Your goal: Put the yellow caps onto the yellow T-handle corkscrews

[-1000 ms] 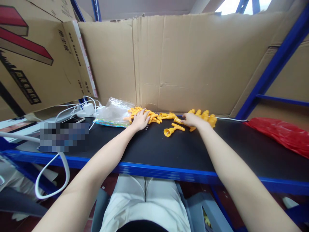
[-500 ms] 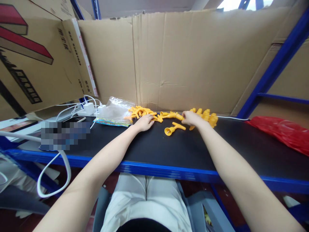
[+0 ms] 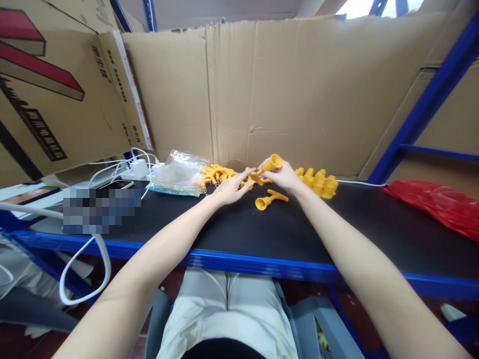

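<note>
In the head view, my right hand (image 3: 283,175) is closed round a yellow plastic piece with a flared cup end (image 3: 275,161), raised above the black table top. Its narrow stem points left and down. My left hand (image 3: 232,188) stretches toward this stem with thumb and fingers apart. Its fingertips come close to the stem; whether they touch it I cannot tell. A similar yellow piece, a cup with a forked stem (image 3: 272,199), lies in front of the hands. Left of them is a pile of yellow branched pieces (image 3: 217,172), and on the right stand several yellow cup-shaped pieces (image 3: 318,182).
A clear plastic bag (image 3: 175,174) lies beside the pile. White chargers and cables (image 3: 139,168) sit at the left, and a red plastic bag (image 3: 434,204) at the right. Tall cardboard (image 3: 299,94) backs the table; a blue metal edge (image 3: 258,263) runs along its front.
My right hand has moved left from the upright cup pieces and raised a flared yellow piece. My left hand has shifted slightly right, toward that piece, from the branched pile.
</note>
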The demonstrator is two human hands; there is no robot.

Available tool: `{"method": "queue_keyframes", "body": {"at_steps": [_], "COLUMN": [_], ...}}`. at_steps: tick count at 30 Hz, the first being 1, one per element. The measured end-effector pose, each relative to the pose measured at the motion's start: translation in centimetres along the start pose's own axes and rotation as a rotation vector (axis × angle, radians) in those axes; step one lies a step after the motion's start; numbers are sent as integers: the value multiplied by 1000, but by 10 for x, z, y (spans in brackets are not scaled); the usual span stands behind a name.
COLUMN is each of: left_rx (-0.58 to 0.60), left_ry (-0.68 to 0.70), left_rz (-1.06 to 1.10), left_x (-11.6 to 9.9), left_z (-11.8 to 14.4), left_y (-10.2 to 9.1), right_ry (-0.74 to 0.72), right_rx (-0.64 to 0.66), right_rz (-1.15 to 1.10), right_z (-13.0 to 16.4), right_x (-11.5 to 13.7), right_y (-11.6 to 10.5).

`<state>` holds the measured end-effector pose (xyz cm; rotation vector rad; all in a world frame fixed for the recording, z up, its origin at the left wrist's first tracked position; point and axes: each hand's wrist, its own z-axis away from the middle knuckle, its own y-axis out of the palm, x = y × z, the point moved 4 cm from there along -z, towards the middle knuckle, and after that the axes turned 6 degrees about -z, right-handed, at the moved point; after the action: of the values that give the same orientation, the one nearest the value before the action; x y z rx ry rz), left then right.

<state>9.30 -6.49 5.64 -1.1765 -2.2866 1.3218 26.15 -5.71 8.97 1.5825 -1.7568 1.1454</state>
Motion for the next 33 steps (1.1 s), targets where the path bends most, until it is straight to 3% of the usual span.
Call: {"method": "queue_keyframes", "body": {"at_steps": [4, 8, 12, 17, 20, 25, 29, 33], "left_rx": [-61, -101, -160, -277, -282, -263, -236, -218], "left_ry": [-51, -96, -194, -303, -344, -346, -313, -301], "left_rz": [-46, -81, -120, -186, -229, -270, -266, -225], "left_x": [2, 9, 14, 19, 23, 24, 24, 28], "left_z": [-1, -1, -2, -1, 0, 2, 1, 0], "left_y": [-2, -4, -8, -17, -19, -21, -21, -19], "right_ry": [36, 99, 158, 136, 135, 132, 51, -135], "right_rx": [93, 167, 182, 57, 8, 51, 86, 116], "right_rz": [-323, -449, -326, -161, -118, -73, -21, 171], "right_z": [6, 10, 11, 3, -1, -1, -2, -1], "right_x": [3, 4, 6, -1, -5, -6, -5, 0], "right_y": [11, 19, 24, 13, 7, 5, 3, -2]}}
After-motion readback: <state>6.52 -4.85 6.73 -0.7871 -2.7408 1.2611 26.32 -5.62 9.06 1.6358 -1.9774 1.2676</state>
